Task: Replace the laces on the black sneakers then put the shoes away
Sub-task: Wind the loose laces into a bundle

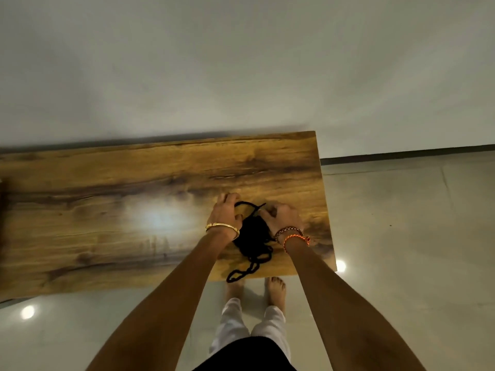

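A black sneaker (253,231) sits on the right part of a wooden table (107,210), between the person's two wrists and near the front edge. It is so dark that it reads as one flat black shape; eyelets, sole and tongue cannot be made out. A black lace (247,266) trails from its near end in loose loops, running down to the table's front edge and just over it. Another stretch of the lace arcs up from the far end of the shoe, forming a loop between the two hands, with a short end sticking out toward the right.

The left hand (225,212), a gold bangle (222,227) at its wrist, lies at the left side of the shoe with fingers curled around the lace loop. The right hand (281,216), with braided wristbands (293,235), is on the right side of the shoe, its fingers bent and pinching the lace near the short end.

Below the table edge are the person's bare feet (276,289) on a pale glossy floor (401,236), which reflects round lights
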